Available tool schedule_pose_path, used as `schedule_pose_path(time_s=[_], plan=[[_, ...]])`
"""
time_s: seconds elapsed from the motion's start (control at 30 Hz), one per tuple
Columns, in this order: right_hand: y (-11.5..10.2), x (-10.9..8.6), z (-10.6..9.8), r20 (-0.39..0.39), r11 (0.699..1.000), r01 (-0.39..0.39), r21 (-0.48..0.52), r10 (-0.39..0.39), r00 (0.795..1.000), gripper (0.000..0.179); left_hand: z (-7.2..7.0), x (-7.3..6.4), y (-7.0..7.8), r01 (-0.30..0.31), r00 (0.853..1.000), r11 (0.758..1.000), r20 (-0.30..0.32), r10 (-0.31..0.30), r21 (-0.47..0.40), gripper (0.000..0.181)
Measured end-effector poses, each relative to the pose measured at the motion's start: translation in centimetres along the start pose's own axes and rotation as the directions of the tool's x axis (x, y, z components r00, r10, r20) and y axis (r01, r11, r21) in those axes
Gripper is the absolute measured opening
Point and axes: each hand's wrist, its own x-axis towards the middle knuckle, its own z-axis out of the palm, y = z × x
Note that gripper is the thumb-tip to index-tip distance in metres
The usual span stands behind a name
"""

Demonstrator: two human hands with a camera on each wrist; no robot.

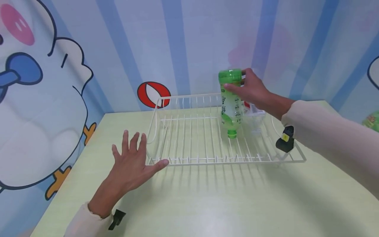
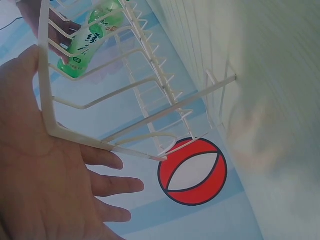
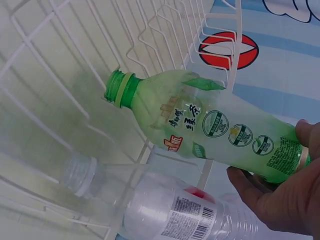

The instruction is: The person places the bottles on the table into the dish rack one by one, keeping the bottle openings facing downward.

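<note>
My right hand grips a green tea bottle near its base and holds it upside down, neck pointing down over the white wire rack. In the right wrist view the bottle's green neck has no cap and sits close to the rack's wires. Beside it a clear plastic bottle stands neck down in the rack, partly behind my right hand in the head view. My left hand is at the rack's front left corner with fingers spread and thumb along the front rail.
The rack stands on a pale green table against a blue striped wall sheet with cartoon pictures. A red and white ball is printed on it behind the rack's left end. At the far right edge shows a green patterned item.
</note>
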Motion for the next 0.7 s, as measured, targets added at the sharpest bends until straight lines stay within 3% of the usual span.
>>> schedule_pose_path(time_s=[0.27,0.47,0.7], plan=[[-0.2,1.7,1.3,-0.031,0.996,-0.066,-0.055,0.064,0.997,0.081,0.2,0.0,0.4,0.005,1.000,1.000,-0.002,-0.005,0.001,0.118],[-0.1,1.7,1.5,-0.063,0.992,-0.091,-0.082,0.086,0.994,0.075,0.1,0.0,1.1,-0.019,1.000,1.000,-0.011,0.019,0.003,0.119],[0.0,1.5,1.4,-0.079,0.980,-0.150,-0.129,0.141,0.987,0.081,0.0,-0.1,1.8,-0.019,1.000,1.000,0.005,0.019,0.000,0.119]])
